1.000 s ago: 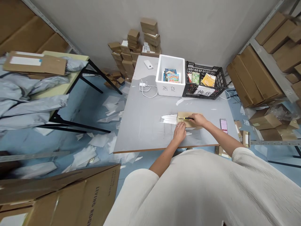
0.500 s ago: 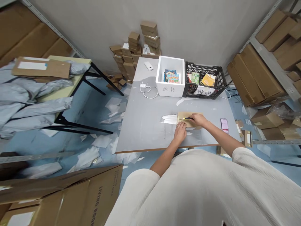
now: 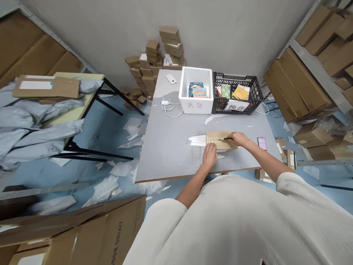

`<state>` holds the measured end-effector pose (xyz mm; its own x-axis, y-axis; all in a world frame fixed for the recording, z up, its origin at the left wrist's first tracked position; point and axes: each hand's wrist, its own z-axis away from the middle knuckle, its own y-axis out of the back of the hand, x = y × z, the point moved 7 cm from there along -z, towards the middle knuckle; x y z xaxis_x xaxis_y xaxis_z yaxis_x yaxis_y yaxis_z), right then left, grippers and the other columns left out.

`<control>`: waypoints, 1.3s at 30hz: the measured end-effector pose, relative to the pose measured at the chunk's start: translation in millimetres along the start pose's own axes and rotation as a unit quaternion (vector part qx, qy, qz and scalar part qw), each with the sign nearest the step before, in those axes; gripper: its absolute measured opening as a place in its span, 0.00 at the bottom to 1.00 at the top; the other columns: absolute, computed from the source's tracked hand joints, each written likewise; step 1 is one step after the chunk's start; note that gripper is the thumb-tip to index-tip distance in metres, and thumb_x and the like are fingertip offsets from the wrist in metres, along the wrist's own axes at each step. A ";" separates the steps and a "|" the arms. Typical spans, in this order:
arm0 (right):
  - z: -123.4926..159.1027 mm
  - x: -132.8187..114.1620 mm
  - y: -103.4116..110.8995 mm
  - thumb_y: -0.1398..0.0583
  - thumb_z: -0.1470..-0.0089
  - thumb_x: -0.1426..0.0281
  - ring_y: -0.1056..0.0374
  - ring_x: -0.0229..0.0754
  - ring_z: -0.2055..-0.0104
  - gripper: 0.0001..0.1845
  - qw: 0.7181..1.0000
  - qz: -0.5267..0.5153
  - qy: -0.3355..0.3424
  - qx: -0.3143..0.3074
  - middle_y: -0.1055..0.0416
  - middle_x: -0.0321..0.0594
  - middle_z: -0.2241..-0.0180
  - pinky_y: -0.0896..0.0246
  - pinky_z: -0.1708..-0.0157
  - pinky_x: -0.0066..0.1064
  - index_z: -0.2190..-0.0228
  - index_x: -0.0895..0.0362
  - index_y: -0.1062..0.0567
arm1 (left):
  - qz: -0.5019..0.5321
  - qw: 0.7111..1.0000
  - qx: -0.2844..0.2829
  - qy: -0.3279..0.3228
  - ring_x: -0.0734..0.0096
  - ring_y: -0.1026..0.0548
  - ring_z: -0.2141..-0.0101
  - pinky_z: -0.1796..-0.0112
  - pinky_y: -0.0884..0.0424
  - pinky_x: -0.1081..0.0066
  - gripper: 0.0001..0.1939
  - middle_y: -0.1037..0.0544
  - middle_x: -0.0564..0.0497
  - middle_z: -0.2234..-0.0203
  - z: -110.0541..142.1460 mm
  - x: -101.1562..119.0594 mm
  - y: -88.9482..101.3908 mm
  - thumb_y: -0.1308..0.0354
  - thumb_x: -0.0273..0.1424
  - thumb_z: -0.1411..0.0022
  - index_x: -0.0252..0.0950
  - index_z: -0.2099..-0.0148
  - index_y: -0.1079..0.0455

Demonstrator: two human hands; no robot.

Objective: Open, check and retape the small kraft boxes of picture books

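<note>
The right hand (image 3: pixel 238 139) grips a black-and-yellow cutter (image 3: pixel 226 138) over a cardboard box (image 3: pixel 220 134) on the table (image 3: pixel 165 147). The left hand (image 3: pixel 210 155), fingers extended, rests on the box's near left corner.

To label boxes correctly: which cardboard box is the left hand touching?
The small box, the only cardboard one on the grey table, under the cutter in the right hand. The left hand touches none of the other boxes.

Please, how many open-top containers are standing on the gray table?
2: the white foam box and, right of it, the black plastic crate, both beyond the cardboard box the left hand touches. None seems hidden.
</note>
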<state>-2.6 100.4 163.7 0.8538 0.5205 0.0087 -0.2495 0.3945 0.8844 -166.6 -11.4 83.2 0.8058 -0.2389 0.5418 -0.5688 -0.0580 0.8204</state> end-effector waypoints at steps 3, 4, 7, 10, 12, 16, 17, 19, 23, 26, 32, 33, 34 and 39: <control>5.6 9.9 -1.9 0.45 0.27 0.62 0.24 0.53 0.47 0.21 1.000 -0.005 -0.001 -0.002 0.20 0.48 0.44 0.35 0.57 0.35 0.42 0.49 0.18 | -0.011 1.000 -0.005 0.007 0.49 0.29 0.34 0.29 0.35 0.48 0.25 0.24 0.37 0.37 -0.3 2.1 1.6 0.47 0.23 0.32 0.36 0.35 0.30; 6.7 13.3 -2.9 0.45 0.26 0.62 0.24 0.53 0.47 0.21 1.000 -0.008 -0.003 -0.001 0.20 0.48 0.44 0.35 0.56 0.35 0.42 0.49 0.18 | -0.016 1.000 -0.008 0.011 0.49 0.29 0.34 0.30 0.35 0.48 0.25 0.24 0.37 0.37 -0.5 2.6 1.9 0.47 0.23 0.32 0.36 0.35 0.30; 9.4 26.4 -7.1 0.44 0.26 0.61 0.24 0.53 0.48 0.20 1.000 -0.015 -0.009 -0.005 0.20 0.50 0.45 0.36 0.56 0.35 0.44 0.50 0.16 | -0.032 0.999 -0.017 0.022 0.49 0.29 0.33 0.29 0.36 0.48 0.25 0.24 0.38 0.37 -1.4 3.9 2.3 0.47 0.23 0.32 0.37 0.34 0.30; 15.0 43.5 -11.0 0.44 0.26 0.61 0.24 0.53 0.48 0.20 1.000 -0.022 -0.008 -0.002 0.20 0.50 0.46 0.36 0.56 0.35 0.44 0.50 0.16 | -0.049 0.998 -0.023 0.033 0.49 0.30 0.33 0.29 0.36 0.49 0.25 0.24 0.38 0.37 -2.3 5.0 2.4 0.48 0.24 0.30 0.37 0.34 0.31; 20.8 57.6 -13.8 0.44 0.27 0.62 0.24 0.53 0.48 0.20 1.000 -0.026 -0.013 -0.001 0.20 0.50 0.46 0.36 0.56 0.36 0.44 0.50 0.16 | -0.058 0.997 -0.027 0.039 0.49 0.30 0.33 0.30 0.37 0.49 0.24 0.24 0.38 0.37 -2.9 5.5 1.9 0.48 0.24 0.29 0.37 0.33 0.31; 34.4 87.4 -21.2 0.44 0.28 0.64 0.24 0.55 0.48 0.19 0.999 -0.034 -0.033 -0.004 0.20 0.52 0.46 0.36 0.56 0.37 0.46 0.51 0.15 | -0.068 0.996 -0.026 0.047 0.50 0.31 0.33 0.30 0.37 0.51 0.23 0.24 0.37 0.38 -4.3 5.3 0.4 0.50 0.25 0.27 0.37 0.33 0.31; 37.8 93.8 -23.0 0.44 0.28 0.63 0.24 0.55 0.49 0.19 0.999 -0.038 -0.036 -0.003 0.20 0.52 0.47 0.36 0.56 0.38 0.47 0.51 0.15 | -0.071 0.996 -0.025 0.049 0.50 0.31 0.34 0.30 0.37 0.51 0.23 0.24 0.37 0.38 -4.7 5.1 0.0 0.50 0.24 0.27 0.37 0.34 0.30; 44.0 104.3 -26.4 0.43 0.28 0.63 0.24 0.55 0.49 0.18 0.998 -0.049 -0.038 0.003 0.20 0.52 0.48 0.36 0.56 0.38 0.48 0.51 0.15 | -0.075 0.995 -0.025 0.053 0.49 0.30 0.34 0.31 0.36 0.51 0.23 0.24 0.37 0.39 -5.7 4.6 -1.1 0.51 0.24 0.27 0.37 0.34 0.30; 52.2 115.8 -35.9 0.44 0.28 0.63 0.24 0.55 0.49 0.18 0.997 -0.072 -0.035 0.013 0.19 0.51 0.49 0.35 0.56 0.37 0.47 0.51 0.16 | -0.084 0.994 -0.025 0.068 0.47 0.30 0.36 0.33 0.33 0.49 0.22 0.24 0.37 0.40 -7.5 4.6 -2.6 0.50 0.25 0.26 0.38 0.34 0.30; 55.1 122.8 -44.2 0.44 0.28 0.62 0.24 0.54 0.49 0.19 0.995 -0.091 -0.030 0.029 0.19 0.50 0.47 0.35 0.56 0.37 0.45 0.50 0.16 | -0.101 0.991 -0.028 0.082 0.46 0.30 0.37 0.35 0.32 0.49 0.20 0.24 0.36 0.42 -8.7 5.7 -2.7 0.50 0.26 0.26 0.37 0.36 0.29; 73.4 153.1 -72.6 0.42 0.29 0.61 0.23 0.54 0.49 0.20 0.980 -0.173 -0.067 0.067 0.17 0.48 0.47 0.33 0.55 0.36 0.44 0.50 0.16 | -0.130 0.985 -0.037 0.106 0.44 0.29 0.40 0.36 0.32 0.49 0.18 0.25 0.35 0.43 -13.4 8.4 -0.5 0.50 0.29 0.26 0.37 0.38 0.29; 78.4 155.8 -79.2 0.42 0.29 0.61 0.23 0.53 0.49 0.20 0.975 -0.195 -0.074 0.073 0.17 0.47 0.47 0.33 0.55 0.35 0.44 0.50 0.16 | -0.134 0.985 -0.040 0.103 0.43 0.29 0.40 0.35 0.33 0.47 0.18 0.26 0.35 0.42 -15.7 10.2 -0.8 0.49 0.30 0.26 0.37 0.38 0.29; 83.1 156.1 -85.8 0.42 0.29 0.61 0.22 0.52 0.49 0.20 0.970 -0.219 -0.077 0.079 0.17 0.47 0.47 0.32 0.54 0.34 0.44 0.50 0.16 | -0.136 0.985 -0.045 0.094 0.42 0.29 0.39 0.35 0.35 0.45 0.18 0.26 0.35 0.41 -18.8 13.1 -2.0 0.48 0.32 0.25 0.38 0.37 0.29; 95.2 137.1 -112.0 0.41 0.29 0.63 0.21 0.50 0.48 0.19 0.936 -0.330 -0.057 0.111 0.16 0.43 0.47 0.30 0.50 0.34 0.44 0.50 0.15 | -0.099 0.988 -0.116 0.005 0.45 0.33 0.34 0.32 0.39 0.45 0.24 0.29 0.37 0.34 -46.9 39.9 -22.5 0.44 0.35 0.26 0.41 0.31 0.34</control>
<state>185.9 55.5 110.3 0.8354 0.1299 -0.5340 0.4389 0.4271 0.7905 -113.9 25.9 94.9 0.9000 -0.2351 0.3671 -0.3474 0.1220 0.9297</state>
